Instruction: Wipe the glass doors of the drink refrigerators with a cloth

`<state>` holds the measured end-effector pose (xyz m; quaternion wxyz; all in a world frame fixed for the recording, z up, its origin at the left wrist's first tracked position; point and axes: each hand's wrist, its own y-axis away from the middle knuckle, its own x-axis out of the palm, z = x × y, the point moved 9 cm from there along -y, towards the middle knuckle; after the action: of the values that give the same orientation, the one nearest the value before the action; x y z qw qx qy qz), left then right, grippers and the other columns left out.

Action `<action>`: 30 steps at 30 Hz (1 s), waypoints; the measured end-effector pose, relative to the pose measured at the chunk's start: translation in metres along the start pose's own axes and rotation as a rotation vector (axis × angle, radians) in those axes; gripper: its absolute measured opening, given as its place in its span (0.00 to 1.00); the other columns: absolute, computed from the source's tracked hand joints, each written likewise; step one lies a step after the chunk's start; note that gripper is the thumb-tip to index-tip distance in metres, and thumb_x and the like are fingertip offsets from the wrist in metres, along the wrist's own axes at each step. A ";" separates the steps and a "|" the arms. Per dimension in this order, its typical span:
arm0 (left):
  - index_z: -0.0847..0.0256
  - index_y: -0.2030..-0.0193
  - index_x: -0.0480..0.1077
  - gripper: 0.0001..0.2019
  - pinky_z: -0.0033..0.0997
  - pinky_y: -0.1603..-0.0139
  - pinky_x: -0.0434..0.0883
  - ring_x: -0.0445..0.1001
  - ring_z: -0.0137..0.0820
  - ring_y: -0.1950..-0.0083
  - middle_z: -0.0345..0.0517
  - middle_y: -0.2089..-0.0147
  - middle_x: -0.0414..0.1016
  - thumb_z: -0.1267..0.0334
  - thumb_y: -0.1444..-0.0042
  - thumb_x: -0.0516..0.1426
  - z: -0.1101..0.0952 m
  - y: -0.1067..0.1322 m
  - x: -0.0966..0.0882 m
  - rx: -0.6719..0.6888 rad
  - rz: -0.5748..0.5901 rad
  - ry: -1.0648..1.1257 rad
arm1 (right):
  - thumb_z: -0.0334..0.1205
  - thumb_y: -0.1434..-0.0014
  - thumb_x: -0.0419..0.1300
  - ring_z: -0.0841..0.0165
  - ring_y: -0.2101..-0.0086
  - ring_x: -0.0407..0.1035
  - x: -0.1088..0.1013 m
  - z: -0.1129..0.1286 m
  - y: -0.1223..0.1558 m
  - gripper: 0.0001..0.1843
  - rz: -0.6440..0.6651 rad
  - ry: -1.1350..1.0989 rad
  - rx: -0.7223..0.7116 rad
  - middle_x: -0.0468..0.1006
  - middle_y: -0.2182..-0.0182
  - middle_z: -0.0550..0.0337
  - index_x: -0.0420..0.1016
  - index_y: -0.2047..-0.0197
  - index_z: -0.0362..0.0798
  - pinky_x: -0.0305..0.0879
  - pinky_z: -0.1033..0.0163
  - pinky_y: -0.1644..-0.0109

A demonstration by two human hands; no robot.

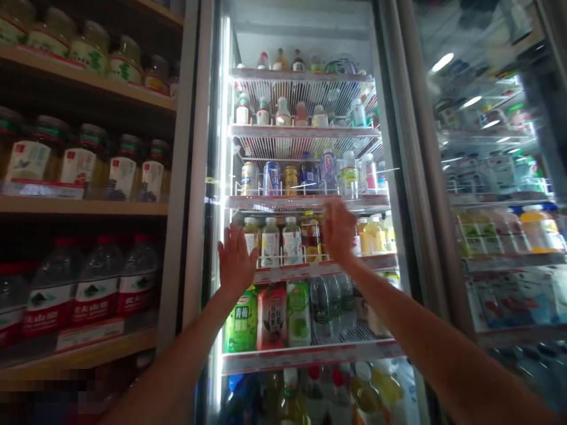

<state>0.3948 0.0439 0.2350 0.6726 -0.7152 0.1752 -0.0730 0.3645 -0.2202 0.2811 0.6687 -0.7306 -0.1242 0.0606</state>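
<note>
My left hand (234,260) is raised with its fingers spread at the left side of a lit drinks fridge (310,271). It is nearest to a row of white-labelled juice bottles (270,243); whether it touches the glass, I cannot make out. My right hand (340,231) is lifted in front of the same row, blurred, with its fingers bent. Behind it, partly hidden, stand a dark tea bottle with a yellow cap (311,237) and yellow drink bottles (375,235). Nothing held shows in either hand.
Green (241,321) and red large bottles (271,319) stand one shelf below, cans (271,178) one shelf above. To the left, wooden shelves (88,205) carry jars and red-capped water bottles (91,289). A metal frame (416,177) separates another glass-fronted fridge on the right.
</note>
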 end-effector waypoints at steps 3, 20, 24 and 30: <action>0.66 0.33 0.43 0.31 0.55 0.34 0.46 0.38 0.43 0.30 0.59 0.30 0.41 0.55 0.40 0.45 0.002 0.000 -0.002 0.024 0.021 -0.018 | 0.35 0.40 0.45 0.64 0.37 0.45 0.023 0.069 0.022 0.27 0.197 -0.048 -0.428 0.55 0.37 0.63 0.54 0.37 0.58 0.45 0.51 0.37; 0.69 0.34 0.46 0.30 0.53 0.34 0.44 0.36 0.43 0.30 0.61 0.31 0.40 0.54 0.39 0.43 0.001 0.001 0.001 0.012 0.028 -0.043 | 0.35 0.39 0.40 0.56 0.40 0.49 -0.023 -0.063 -0.021 0.28 -0.103 0.075 0.151 0.57 0.40 0.36 0.50 0.36 0.35 0.47 0.46 0.40; 0.71 0.34 0.47 0.30 0.53 0.34 0.44 0.37 0.44 0.30 0.62 0.31 0.39 0.55 0.39 0.43 0.001 0.000 0.001 0.011 0.026 -0.058 | 0.36 0.39 0.42 0.56 0.39 0.48 -0.019 -0.056 -0.024 0.29 -0.122 0.094 0.138 0.54 0.39 0.39 0.49 0.35 0.40 0.47 0.46 0.40; 0.66 0.33 0.45 0.30 0.54 0.34 0.46 0.38 0.43 0.30 0.59 0.31 0.41 0.55 0.39 0.44 0.002 0.002 0.001 0.041 0.017 -0.041 | 0.35 0.42 0.44 0.58 0.44 0.56 -0.022 -0.064 -0.018 0.25 -0.106 0.095 -0.051 0.64 0.44 0.49 0.61 0.41 0.51 0.53 0.47 0.44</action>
<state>0.3958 0.0453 0.2332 0.6913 -0.7010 0.1657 -0.0560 0.3575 -0.2867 0.3036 0.6574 -0.7417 -0.1323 -0.0131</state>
